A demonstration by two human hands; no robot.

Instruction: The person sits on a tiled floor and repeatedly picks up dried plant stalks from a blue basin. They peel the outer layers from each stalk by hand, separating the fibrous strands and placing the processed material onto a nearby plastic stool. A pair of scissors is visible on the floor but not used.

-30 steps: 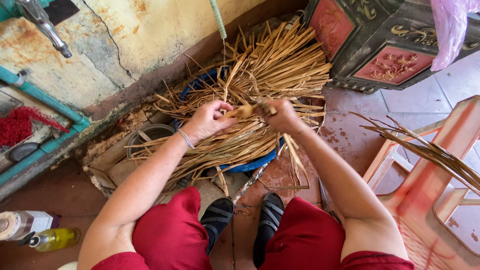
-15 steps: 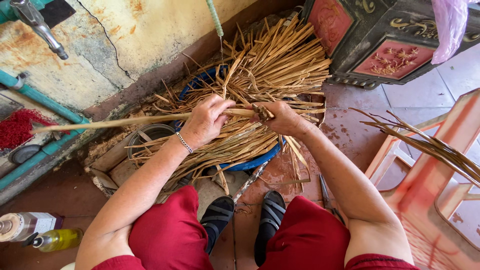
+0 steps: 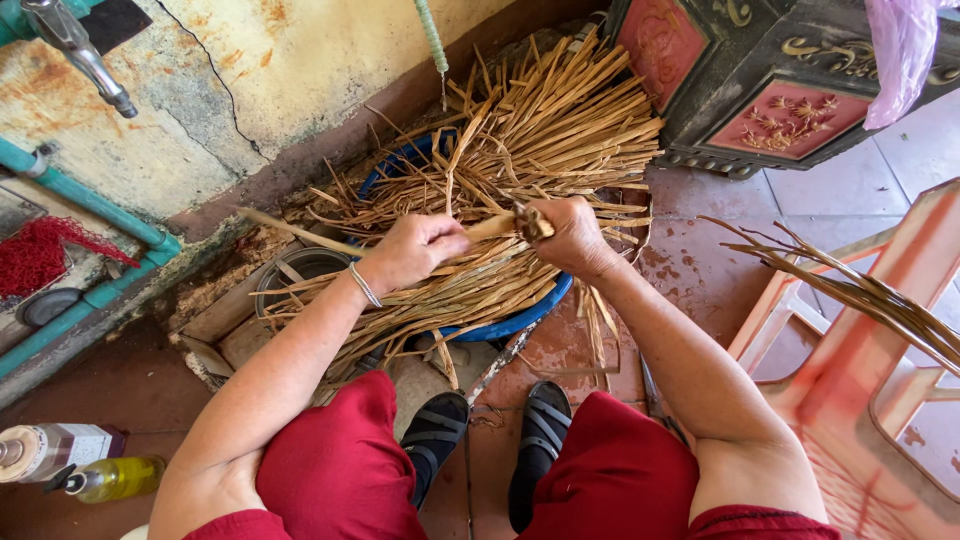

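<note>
Taking the blue basin [image 3: 520, 322] as the landmark: far to its left a red mesh scrubber [image 3: 40, 255] lies by the teal pipe [image 3: 85, 205], and two bottles [image 3: 75, 465] stand at the lower left edge. Just left of the basin's middle the left hand [image 3: 415, 250] has its fingers curled closed around a long pale reed strip [image 3: 300, 232], whose free end points up-left toward the wall; half a second ago that strip reached much farther left, nearly level, so its visible length has shortened and tilted. Over the basin's centre, among the heaped dry reeds [image 3: 540, 130], the right hand [image 3: 570, 235] is clenched on the strip's other end, with a small dark tool or knot at the fingertips that I cannot identify. The hands now sit closer together than before. Right of the basin stand a dark carved cabinet [image 3: 780, 90] and a pink plastic chair [image 3: 880, 360] carrying more strips.
</note>
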